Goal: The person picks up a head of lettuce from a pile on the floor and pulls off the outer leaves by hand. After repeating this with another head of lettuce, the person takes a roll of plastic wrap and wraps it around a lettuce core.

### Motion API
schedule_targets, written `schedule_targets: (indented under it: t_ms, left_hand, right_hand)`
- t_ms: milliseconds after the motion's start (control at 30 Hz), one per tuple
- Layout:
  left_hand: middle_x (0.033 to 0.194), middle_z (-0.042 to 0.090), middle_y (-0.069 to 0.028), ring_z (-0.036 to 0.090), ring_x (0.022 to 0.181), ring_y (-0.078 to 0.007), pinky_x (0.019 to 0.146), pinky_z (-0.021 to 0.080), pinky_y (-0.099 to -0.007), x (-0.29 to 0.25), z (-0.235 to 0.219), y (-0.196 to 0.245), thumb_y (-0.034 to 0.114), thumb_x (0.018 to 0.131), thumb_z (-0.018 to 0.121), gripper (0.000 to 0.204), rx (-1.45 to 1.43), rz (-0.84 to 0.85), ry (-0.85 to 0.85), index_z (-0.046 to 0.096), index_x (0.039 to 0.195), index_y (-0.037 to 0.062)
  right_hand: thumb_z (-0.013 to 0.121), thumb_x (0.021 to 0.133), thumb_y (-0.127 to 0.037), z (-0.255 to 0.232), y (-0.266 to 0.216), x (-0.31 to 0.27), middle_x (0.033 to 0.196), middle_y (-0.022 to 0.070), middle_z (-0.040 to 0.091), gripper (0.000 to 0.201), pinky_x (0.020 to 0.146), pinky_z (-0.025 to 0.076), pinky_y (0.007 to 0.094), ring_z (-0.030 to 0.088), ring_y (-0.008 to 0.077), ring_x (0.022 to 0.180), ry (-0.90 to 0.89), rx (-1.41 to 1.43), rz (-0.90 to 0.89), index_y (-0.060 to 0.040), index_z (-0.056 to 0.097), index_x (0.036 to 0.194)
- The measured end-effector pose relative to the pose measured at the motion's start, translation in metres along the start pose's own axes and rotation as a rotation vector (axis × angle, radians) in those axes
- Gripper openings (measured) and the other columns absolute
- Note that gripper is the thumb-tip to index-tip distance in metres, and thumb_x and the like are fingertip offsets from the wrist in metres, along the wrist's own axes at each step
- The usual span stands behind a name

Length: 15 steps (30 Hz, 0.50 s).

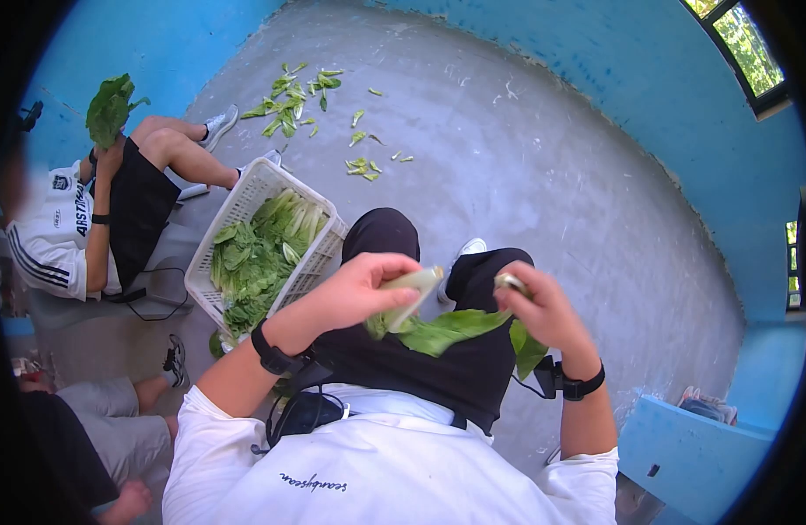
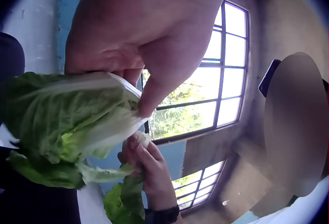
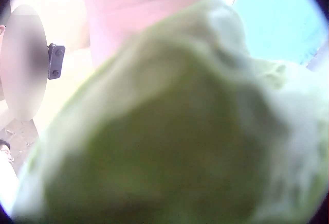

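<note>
Over the lap, my left hand grips a lettuce head by its pale base, which points up and to the right. Its thumb lies along the white stalk in the left wrist view, where the green leaves spread downward. To the right, my right hand pinches a loose lettuce leaf by its white stem end. One long leaf stretches from the head toward the right hand. In the right wrist view, a blurred green leaf covers most of the picture and hides the fingers.
A white plastic crate full of lettuce stands left of my knees. Torn leaves lie scattered on the grey floor ahead. At the left sits a person holding greens; another person's leg shows below. A blue bench is at the right.
</note>
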<state>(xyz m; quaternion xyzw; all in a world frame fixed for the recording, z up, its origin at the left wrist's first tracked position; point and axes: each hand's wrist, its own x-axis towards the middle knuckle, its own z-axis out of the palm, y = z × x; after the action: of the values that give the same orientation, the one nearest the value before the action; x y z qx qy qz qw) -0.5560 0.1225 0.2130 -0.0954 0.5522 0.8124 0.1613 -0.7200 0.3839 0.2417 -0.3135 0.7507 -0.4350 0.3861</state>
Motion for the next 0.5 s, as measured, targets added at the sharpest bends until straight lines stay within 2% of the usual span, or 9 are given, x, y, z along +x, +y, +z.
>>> schedule_targets:
  t_ms: [33, 133, 167, 267, 367, 433, 467, 500]
  left_hand:
    - [0.108, 0.068, -0.0071, 0.066, 0.102, -0.0150, 0.095, 0.051, -0.0322, 0.001, -0.004, 0.001, 0.015, 0.101, 0.060, 0.035, 0.000, 0.061, -0.005, 0.056, 0.132, -0.0006]
    - [0.111, 0.066, -0.0087, 0.065, 0.107, -0.0178, 0.098, 0.050, -0.0340, 0.004, 0.004, 0.000, 0.017, 0.104, 0.057, 0.035, -0.184, 0.093, 0.062, 0.054, 0.135, 0.0012]
    - [0.113, 0.064, -0.0086, 0.063, 0.110, -0.0188, 0.099, 0.050, -0.0345, 0.008, 0.004, -0.005, 0.019, 0.106, 0.053, 0.037, -0.183, 0.106, 0.035, 0.051, 0.139, 0.0025]
    - [0.112, 0.064, -0.0077, 0.063, 0.108, -0.0180, 0.099, 0.050, -0.0338, 0.013, 0.013, -0.006, 0.021, 0.108, 0.049, 0.039, -0.300, 0.072, -0.007, 0.049, 0.142, 0.0023]
    - [0.106, 0.062, -0.0055, 0.060, 0.094, -0.0138, 0.086, 0.050, -0.0303, 0.019, 0.017, -0.008, 0.024, 0.109, 0.045, 0.042, -0.458, 0.016, -0.084, 0.046, 0.146, 0.0032]
    - [0.102, 0.061, -0.0053, 0.056, 0.084, -0.0116, 0.077, 0.048, -0.0276, 0.019, 0.021, -0.008, 0.024, 0.107, 0.049, 0.041, -0.558, -0.028, -0.108, 0.045, 0.144, 0.0049]
    - [0.102, 0.061, -0.0057, 0.056, 0.084, -0.0116, 0.077, 0.048, -0.0274, 0.019, 0.025, -0.009, 0.024, 0.107, 0.050, 0.038, -0.471, -0.003, -0.083, 0.046, 0.140, 0.0054]
    - [0.102, 0.061, -0.0062, 0.056, 0.084, -0.0116, 0.076, 0.048, -0.0272, 0.018, 0.028, -0.010, 0.024, 0.106, 0.051, 0.036, -0.385, 0.022, -0.058, 0.046, 0.137, 0.0059]
  right_hand:
    - [0.058, 0.099, -0.008, 0.000, -0.001, -0.001, 0.078, -0.0024, 0.059, 0.007, 0.067, 0.043, 0.0248, 0.054, 0.0058, 0.075, 0.072, 0.161, 0.009, -0.0034, 0.063, 0.100]
    - [0.054, 0.101, -0.011, -0.007, -0.002, -0.002, 0.079, -0.0033, 0.058, 0.011, 0.067, 0.039, 0.0225, 0.048, 0.0051, 0.073, 0.129, 0.305, 0.066, -0.0047, 0.063, 0.101]
    - [0.051, 0.104, -0.016, -0.006, 0.000, -0.002, 0.080, -0.0022, 0.056, 0.016, 0.066, 0.036, 0.0221, 0.045, 0.0061, 0.072, 0.116, 0.327, 0.021, -0.0060, 0.063, 0.103]
    - [0.050, 0.106, -0.018, 0.000, 0.009, 0.001, 0.080, -0.0018, 0.052, 0.017, 0.067, 0.037, 0.0228, 0.047, 0.0071, 0.073, 0.136, 0.455, -0.131, -0.0064, 0.061, 0.102]
    - [0.048, 0.108, -0.022, 0.018, 0.007, 0.008, 0.079, -0.0022, 0.048, 0.020, 0.064, 0.037, 0.0235, 0.048, 0.0079, 0.073, 0.191, 0.806, -0.192, -0.0066, 0.059, 0.100]
    - [0.053, 0.105, -0.018, 0.017, -0.001, 0.006, 0.077, -0.0037, 0.046, 0.014, 0.062, 0.038, 0.0238, 0.049, 0.0072, 0.071, 0.118, 0.901, -0.101, -0.0063, 0.057, 0.100]
    - [0.055, 0.104, -0.016, 0.017, -0.005, 0.005, 0.076, -0.0044, 0.045, 0.011, 0.060, 0.039, 0.0240, 0.049, 0.0068, 0.070, 0.082, 0.948, -0.055, -0.0062, 0.057, 0.099]
    - [0.059, 0.101, -0.014, 0.016, -0.007, 0.005, 0.075, -0.0050, 0.045, 0.009, 0.060, 0.039, 0.0237, 0.049, 0.0060, 0.069, 0.081, 0.855, -0.008, -0.0061, 0.057, 0.098]
